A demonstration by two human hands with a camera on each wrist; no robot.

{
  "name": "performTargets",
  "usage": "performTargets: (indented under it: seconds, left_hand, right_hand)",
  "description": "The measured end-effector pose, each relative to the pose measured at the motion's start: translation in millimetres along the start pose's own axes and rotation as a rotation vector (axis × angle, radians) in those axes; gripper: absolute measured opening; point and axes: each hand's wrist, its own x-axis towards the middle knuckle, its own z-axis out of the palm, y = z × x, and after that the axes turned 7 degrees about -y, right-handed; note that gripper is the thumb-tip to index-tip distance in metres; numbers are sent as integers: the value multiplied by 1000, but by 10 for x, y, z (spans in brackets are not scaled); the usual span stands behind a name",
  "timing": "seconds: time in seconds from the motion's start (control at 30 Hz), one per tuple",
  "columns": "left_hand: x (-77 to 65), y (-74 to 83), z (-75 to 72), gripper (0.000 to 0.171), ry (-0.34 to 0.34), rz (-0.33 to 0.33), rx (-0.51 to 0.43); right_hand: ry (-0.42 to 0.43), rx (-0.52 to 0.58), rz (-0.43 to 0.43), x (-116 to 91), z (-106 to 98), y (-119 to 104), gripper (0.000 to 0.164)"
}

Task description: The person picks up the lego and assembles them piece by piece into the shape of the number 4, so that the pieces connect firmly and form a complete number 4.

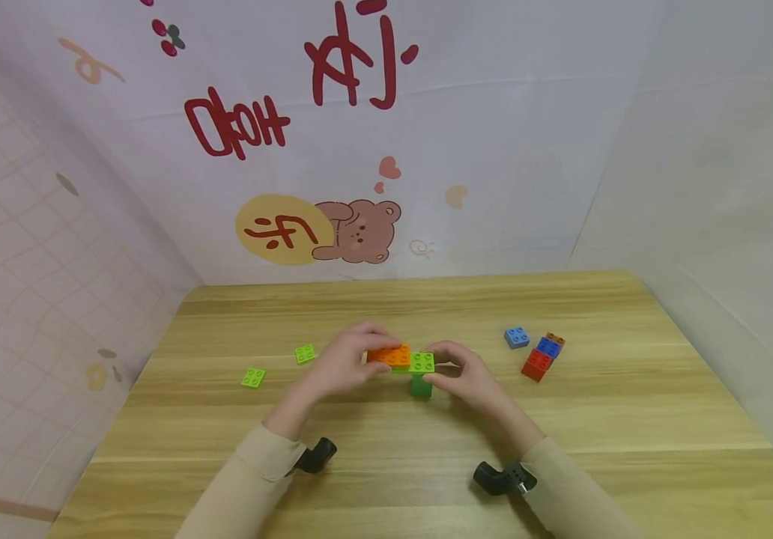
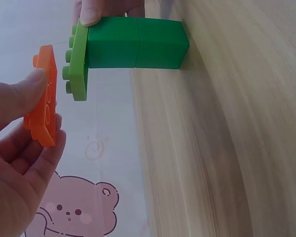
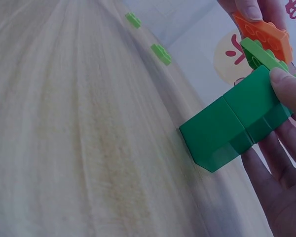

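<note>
My left hand [image 1: 342,361] pinches a flat orange toy brick [image 1: 396,353] between thumb and fingers. In the left wrist view that orange brick hangs over the studs of a light green plate brick [image 2: 79,64], with a narrow gap between them. The light green plate caps two stacked dark green bricks [image 3: 232,118], standing upright on the table, and juts out past them toward my left hand. My right hand [image 1: 469,376] grips the top of this stack, its thumb near the joint under the plate and its fingers behind the dark green bricks.
Two small light green bricks [image 1: 254,378] lie left on the wooden table [image 1: 386,479]. At right are a light blue brick [image 1: 517,337] and, in a row, a red brick [image 1: 536,364], a dark blue brick [image 1: 549,348] and a brown brick [image 1: 555,339]. A printed cloth [image 1: 494,150] hangs behind.
</note>
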Motion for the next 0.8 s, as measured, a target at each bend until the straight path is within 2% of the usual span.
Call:
performTargets:
  seconds: [0.23,0.53,0.8]
  left_hand:
    - [28,15,22,36,-29,-28,-8]
    - [30,-3,54,34,-27,-39,-3]
    - [25,-13,52,33,-32,-60,-5]
  right_hand:
    - [-10,-6,2,-2,-12,-16,36]
    - [-11,-14,22,-2,-16,-11,36]
    - [-16,-20,5,-2,-13,4,36]
